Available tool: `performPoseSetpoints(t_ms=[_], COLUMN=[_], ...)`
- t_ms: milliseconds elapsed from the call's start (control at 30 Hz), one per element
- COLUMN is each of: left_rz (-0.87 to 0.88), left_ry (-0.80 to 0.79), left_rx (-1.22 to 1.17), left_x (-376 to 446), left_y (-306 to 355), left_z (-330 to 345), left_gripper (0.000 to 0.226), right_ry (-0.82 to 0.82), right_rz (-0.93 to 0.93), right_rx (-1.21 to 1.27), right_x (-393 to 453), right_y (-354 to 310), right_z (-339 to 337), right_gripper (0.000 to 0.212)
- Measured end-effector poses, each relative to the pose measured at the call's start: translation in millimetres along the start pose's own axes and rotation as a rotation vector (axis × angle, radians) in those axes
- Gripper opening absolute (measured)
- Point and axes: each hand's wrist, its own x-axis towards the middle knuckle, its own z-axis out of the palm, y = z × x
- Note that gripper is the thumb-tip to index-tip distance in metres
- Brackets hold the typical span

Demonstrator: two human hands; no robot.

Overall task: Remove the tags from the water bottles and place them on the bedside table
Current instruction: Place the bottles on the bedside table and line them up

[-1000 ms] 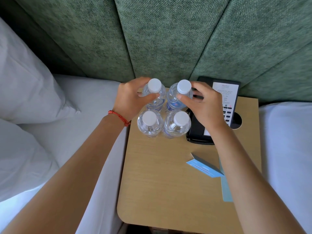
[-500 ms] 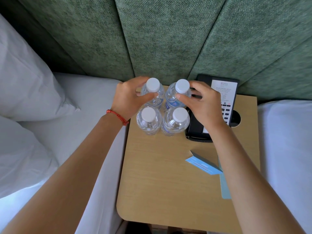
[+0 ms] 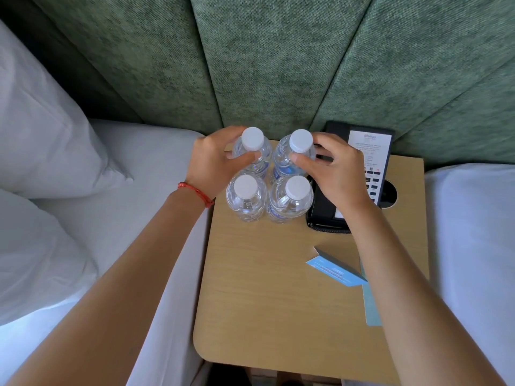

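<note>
Several clear water bottles with white caps stand in a tight square at the back left of the wooden bedside table (image 3: 264,302). My left hand (image 3: 214,162) grips the back left bottle (image 3: 252,147) just below its cap. My right hand (image 3: 334,174) grips the back right bottle (image 3: 299,151) the same way. The front left bottle (image 3: 245,197) and the front right bottle (image 3: 291,199) stand free. A folded blue tag (image 3: 335,270) lies on the table at the right, and a second pale blue tag (image 3: 372,307) lies flat beside it, partly under my right forearm.
A black telephone (image 3: 359,151) with a white card stands behind my right hand, next to a round hole (image 3: 390,195) in the table. The green padded headboard (image 3: 278,65) rises right behind the bottles. White beds flank the table, with pillows (image 3: 41,129) on the left.
Both hands keep their hold on the two back bottles. The view has shifted slightly; nothing else has visibly moved.
</note>
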Motion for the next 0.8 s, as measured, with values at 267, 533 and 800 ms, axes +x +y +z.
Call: performPoseSetpoints(t_ms=[267, 533, 800], left_rz=[-0.076, -0.047, 0.133], left_ry=[0.011, 0.050, 0.014], left_rx=[-0.004, 0.013, 0.350], left_x=[-6, -16, -41], left_y=[4, 20, 40], left_z=[4, -15, -27], left_gripper=[0.038, 0.033, 0.035], right_ry=[0.003, 0.070, 0.088], right_rz=[0.015, -0.001, -0.192], right_rx=[-0.003, 0.085, -0.232], right_x=[-8, -22, -42], right_y=[-6, -16, -43], right_z=[2, -6, -17], right_gripper=[0.040, 0.044, 0.037])
